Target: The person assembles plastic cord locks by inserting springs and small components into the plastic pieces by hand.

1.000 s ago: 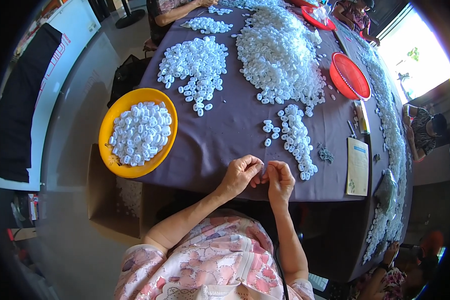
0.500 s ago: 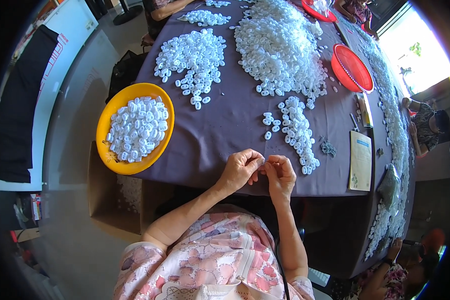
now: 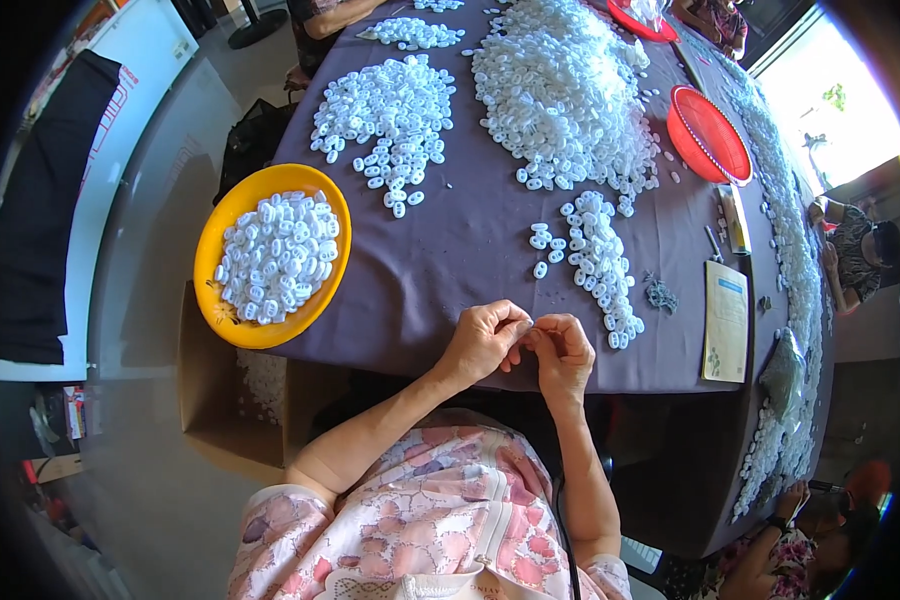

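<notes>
My left hand [image 3: 484, 340] and my right hand [image 3: 562, 352] meet at the near edge of a purple-covered table [image 3: 470, 240]. Their fingertips pinch together on a small white piece [image 3: 526, 327] that is mostly hidden between them. Just beyond my right hand lies a narrow heap of small white plastic pieces [image 3: 598, 262]. A yellow bowl [image 3: 272, 255] full of the same white pieces sits at the table's left corner, to the left of my left hand.
Larger white piles [image 3: 562, 92] [image 3: 385, 107] lie farther back, with a red dish [image 3: 708, 133] and a booklet [image 3: 727, 321] at right. A cardboard box [image 3: 232, 395] stands on the floor below the yellow bowl. Other people sit at the right and far sides.
Both hands stay pinched together at the table edge with only small finger movements. The view has shifted slightly.
</notes>
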